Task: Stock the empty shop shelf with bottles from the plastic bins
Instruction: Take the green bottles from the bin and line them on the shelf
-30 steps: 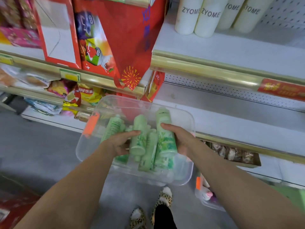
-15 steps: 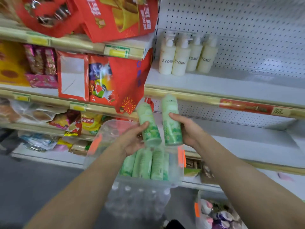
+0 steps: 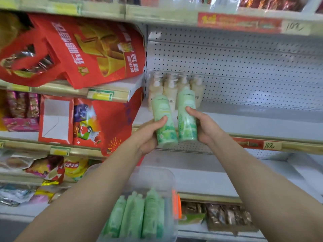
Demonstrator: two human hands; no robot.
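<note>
My left hand (image 3: 148, 135) grips a green bottle (image 3: 163, 117) held upright, tilted a little to the left. Beside it my right hand (image 3: 204, 126) grips a second green bottle (image 3: 186, 112), also upright. Both bottles hang in front of the white shelf (image 3: 253, 123), just before several cream pump bottles (image 3: 172, 91) standing at its left end. Below, a clear plastic bin (image 3: 157, 179) holds several more green bottles (image 3: 138, 213) lying side by side.
A white pegboard wall (image 3: 244, 70) backs the shelf, with bare shelf board to the right of the cream bottles. Red snack bags (image 3: 83, 49) and boxes fill the shelves on the left. A gold rail with a red price strip (image 3: 251, 144) edges the shelf.
Both hands took a green bottle each out of the bin and raised them up to the level of the white shelf. The view has tilted upward.
</note>
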